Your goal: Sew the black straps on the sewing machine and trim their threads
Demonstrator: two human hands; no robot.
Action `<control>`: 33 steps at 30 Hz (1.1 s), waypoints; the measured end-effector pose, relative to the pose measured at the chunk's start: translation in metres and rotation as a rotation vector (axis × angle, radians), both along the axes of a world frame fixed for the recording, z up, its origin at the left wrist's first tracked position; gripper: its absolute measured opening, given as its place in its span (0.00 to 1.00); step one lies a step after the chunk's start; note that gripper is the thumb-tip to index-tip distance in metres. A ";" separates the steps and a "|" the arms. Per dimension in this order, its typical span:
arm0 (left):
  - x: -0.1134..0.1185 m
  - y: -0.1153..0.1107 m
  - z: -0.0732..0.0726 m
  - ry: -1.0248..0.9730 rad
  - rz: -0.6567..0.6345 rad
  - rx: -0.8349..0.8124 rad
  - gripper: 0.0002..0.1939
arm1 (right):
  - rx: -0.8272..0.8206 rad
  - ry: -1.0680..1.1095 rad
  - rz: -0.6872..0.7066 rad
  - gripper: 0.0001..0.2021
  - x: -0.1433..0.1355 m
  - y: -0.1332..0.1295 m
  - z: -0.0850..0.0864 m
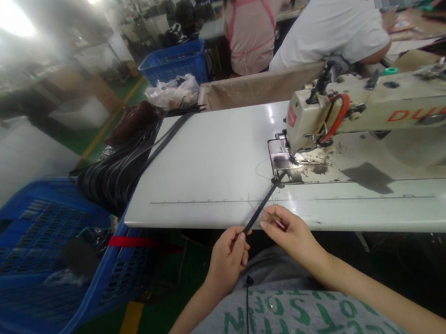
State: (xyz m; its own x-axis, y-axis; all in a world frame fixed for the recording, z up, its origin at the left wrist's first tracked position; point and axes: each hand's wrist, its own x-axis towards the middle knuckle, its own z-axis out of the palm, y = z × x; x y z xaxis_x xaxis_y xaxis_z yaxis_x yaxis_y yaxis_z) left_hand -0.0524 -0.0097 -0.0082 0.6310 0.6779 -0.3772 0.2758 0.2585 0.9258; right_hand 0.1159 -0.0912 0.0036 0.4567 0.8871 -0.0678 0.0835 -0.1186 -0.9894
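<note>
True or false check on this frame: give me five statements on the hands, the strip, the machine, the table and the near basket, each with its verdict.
1. The left hand grips the black strip. True.
2. The right hand rests on top of the sewing machine. False: it is at the table's near edge, holding a small item too unclear to name.
3. A bundle of black strips hangs at the left end of the table. True.
4. The near blue basket stands right of the table. False: it is on the left.
5. The black strip reaches up to the machine's metal plate. True.
</note>
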 end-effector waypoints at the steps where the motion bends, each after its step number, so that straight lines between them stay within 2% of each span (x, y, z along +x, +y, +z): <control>1: 0.000 0.000 -0.001 0.004 -0.013 0.008 0.21 | 0.000 -0.048 -0.002 0.10 -0.001 -0.001 0.001; 3: -0.001 0.000 -0.002 0.007 -0.042 0.024 0.21 | 0.004 -0.176 0.032 0.16 -0.002 -0.002 0.001; 7: -0.001 0.000 0.000 0.016 -0.070 0.061 0.21 | 0.064 -0.467 0.105 0.11 0.000 -0.006 -0.005; 10: -0.001 0.000 0.002 0.026 -0.050 0.082 0.20 | 0.021 -0.523 0.104 0.11 0.002 -0.006 -0.006; 14: -0.003 0.000 -0.001 0.051 -0.059 0.176 0.18 | -0.089 -0.461 0.185 0.11 0.001 -0.002 -0.004; 19: -0.004 0.003 -0.006 0.071 -0.079 0.495 0.13 | -0.141 -0.291 0.247 0.09 -0.003 0.001 -0.005; 21: -0.004 0.004 -0.006 0.089 -0.093 0.559 0.13 | -0.122 -0.166 0.239 0.06 -0.004 0.001 -0.007; 27: -0.006 0.006 -0.004 0.109 -0.085 0.566 0.15 | -0.072 0.084 0.217 0.07 0.000 0.000 -0.001; 30: -0.008 0.009 -0.006 0.135 -0.010 0.554 0.16 | -0.047 0.155 0.199 0.07 0.005 -0.001 0.004; 33: -0.010 0.012 -0.010 0.145 0.038 0.379 0.18 | 0.005 0.104 0.200 0.09 0.011 -0.002 0.008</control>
